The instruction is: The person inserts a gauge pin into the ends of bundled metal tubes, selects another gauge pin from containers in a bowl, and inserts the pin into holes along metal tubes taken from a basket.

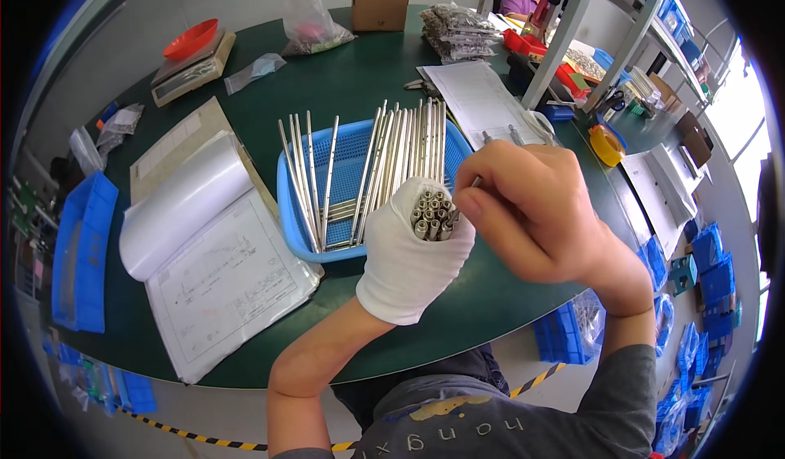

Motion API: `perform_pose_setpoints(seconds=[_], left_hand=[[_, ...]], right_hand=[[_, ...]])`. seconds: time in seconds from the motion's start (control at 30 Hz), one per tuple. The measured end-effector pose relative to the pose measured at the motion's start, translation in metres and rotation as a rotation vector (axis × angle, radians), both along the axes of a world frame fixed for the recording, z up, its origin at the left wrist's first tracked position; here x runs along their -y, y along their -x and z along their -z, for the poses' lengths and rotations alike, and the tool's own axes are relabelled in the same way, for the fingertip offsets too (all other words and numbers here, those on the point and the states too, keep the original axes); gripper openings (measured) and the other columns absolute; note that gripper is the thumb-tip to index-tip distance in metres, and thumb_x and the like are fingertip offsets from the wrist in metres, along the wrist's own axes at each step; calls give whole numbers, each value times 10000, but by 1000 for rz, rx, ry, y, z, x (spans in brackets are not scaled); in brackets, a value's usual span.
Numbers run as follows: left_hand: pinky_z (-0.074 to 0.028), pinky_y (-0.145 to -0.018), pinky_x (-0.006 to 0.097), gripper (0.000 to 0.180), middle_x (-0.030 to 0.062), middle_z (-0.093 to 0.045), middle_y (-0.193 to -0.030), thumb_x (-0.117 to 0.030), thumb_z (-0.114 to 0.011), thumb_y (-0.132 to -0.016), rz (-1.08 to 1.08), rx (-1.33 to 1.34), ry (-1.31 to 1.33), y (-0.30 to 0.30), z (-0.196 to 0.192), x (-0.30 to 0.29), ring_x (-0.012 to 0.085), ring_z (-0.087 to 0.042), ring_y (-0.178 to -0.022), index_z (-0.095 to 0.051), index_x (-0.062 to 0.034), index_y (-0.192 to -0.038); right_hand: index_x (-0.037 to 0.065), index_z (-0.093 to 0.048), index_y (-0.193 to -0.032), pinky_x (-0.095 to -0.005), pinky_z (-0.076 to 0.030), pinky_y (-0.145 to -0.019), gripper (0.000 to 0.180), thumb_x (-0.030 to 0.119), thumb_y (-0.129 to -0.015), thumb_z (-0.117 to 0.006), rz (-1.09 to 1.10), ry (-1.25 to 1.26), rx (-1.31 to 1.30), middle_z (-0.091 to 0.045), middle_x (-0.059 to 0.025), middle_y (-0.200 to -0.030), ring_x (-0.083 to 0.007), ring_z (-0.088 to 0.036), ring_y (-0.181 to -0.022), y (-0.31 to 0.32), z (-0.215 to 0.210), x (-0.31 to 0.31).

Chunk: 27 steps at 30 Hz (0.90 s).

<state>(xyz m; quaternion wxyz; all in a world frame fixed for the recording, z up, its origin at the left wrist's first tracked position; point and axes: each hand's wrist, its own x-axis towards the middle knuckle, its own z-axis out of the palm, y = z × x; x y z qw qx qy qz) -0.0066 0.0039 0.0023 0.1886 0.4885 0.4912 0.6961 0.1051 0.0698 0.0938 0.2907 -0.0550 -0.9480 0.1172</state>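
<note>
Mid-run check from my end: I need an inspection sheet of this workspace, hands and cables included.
Surface: dark green tabletop, curved-looking in this fisheye view.
Parts: bundle of metal tubes, hollow ends showing; more metal rods leaning in a blue basket.
Clutter: open drawing folder left of the basket; weighing scale, plastic bag and cardboard box toward the back.
Left hand: white-gloved, closed around the bundle.
Right hand: bare, pinching a slender metal piece at the bundle's ends.
Cables: nothing seen.
Surroundings: shelving and another person at back right; striped floor tape below.
</note>
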Motion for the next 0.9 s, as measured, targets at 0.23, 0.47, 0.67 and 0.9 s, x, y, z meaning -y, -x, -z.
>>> perform_pose_setpoints(seconds=[0.23, 0.47, 0.67, 0.9], left_hand=[[-422, -506, 236, 154, 31, -549, -603, -57, -666, -714, -61, -61, -83, 2, 1, -1, 72, -500, -540, -533, -31, -787], [-431, -518, 251, 171, 41, -565, -622, -88, -682, -721, -51, -88, 30, 1, 2, 0, 93, -519, -550, -537, -27, -789], [-452, -538, 255, 193, 58, -589, -651, -93, -698, -710, -74, -114, -65, 2, 7, -3, 112, -567, -577, -552, -27, -819], [-461, -551, 264, 214, 73, -596, -668, -93, -707, -698, -23, -77, -15, 3, 6, -3, 137, -584, -586, -560, -31, -841]], right_hand=[[49, -527, -796, -351, -356, -381, 99, 96, -761, -607, -109, -2, -39, -506, -70, -541, -264, -504, -436, 7, 8, -4], [61, -541, -791, -351, -362, -383, 87, 112, -766, -607, -83, -66, -159, -510, -63, -532, -261, -507, -436, 11, 5, -5], [63, -545, -796, -350, -365, -388, 85, 105, -764, -610, -111, -45, -77, -520, -64, -542, -263, -510, -443, 13, 2, -3], [53, -562, -791, -343, -383, -408, 63, 96, -768, -602, -95, 173, -76, -536, -76, -558, -266, -529, -467, 13, 6, -1]])
